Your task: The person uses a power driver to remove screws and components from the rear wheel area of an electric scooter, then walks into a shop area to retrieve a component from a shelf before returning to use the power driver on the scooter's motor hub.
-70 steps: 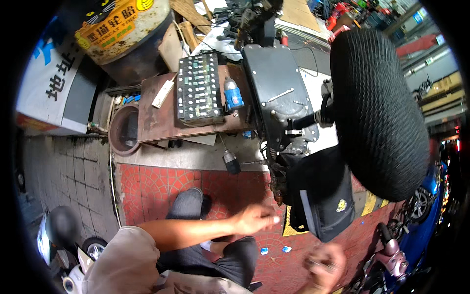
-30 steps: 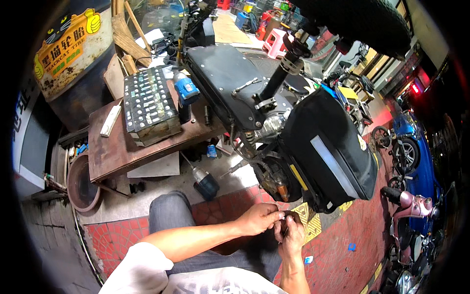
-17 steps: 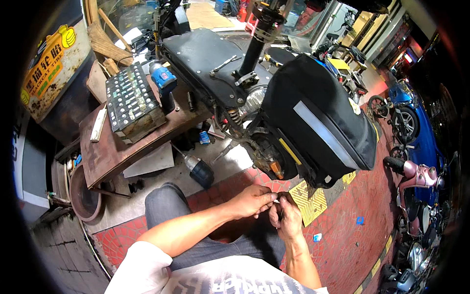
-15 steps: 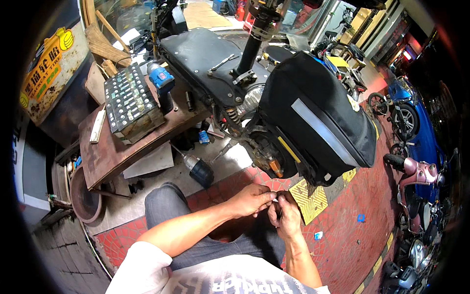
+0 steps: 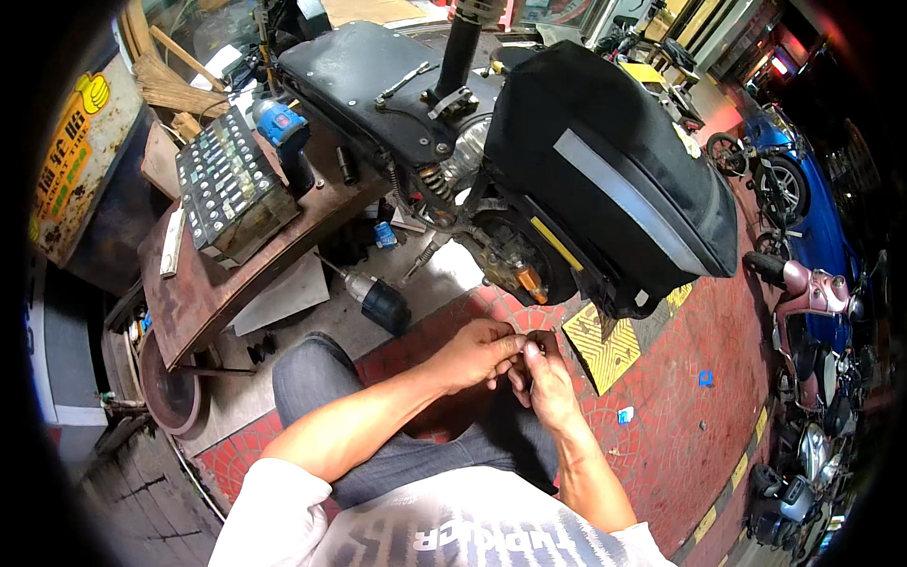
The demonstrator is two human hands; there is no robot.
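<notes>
Both my hands meet above my lap, fingertips pinched together. My left hand (image 5: pixel 480 353) has its thumb and forefinger pressed closed, and my right hand (image 5: pixel 548 380) is curled against it with the thumb on top. A tiny item may sit between the fingertips, but it is too small to make out. Just beyond my hands stands an electric scooter (image 5: pixel 368 80) with its orange side light (image 5: pixel 529 282) nearest to me. A black bag with a grey reflective strip (image 5: pixel 619 198) is on this scooter, to the right.
At left, a low brown table (image 5: pixel 194 302) carries a rack of sockets or bits (image 5: pixel 231 184), a blue cordless impact driver (image 5: pixel 282 128) and a dark socket (image 5: pixel 347 165). Below lies a dark-ended power tool (image 5: pixel 383 302). A brown basin (image 5: pixel 179 406) stands beside the table; parked scooters (image 5: pixel 812 293) line the right.
My hands stay joined and have risen slightly in view. The surroundings have shifted a little left and up as my head turned. The white bit between my fingertips no longer shows clearly.
</notes>
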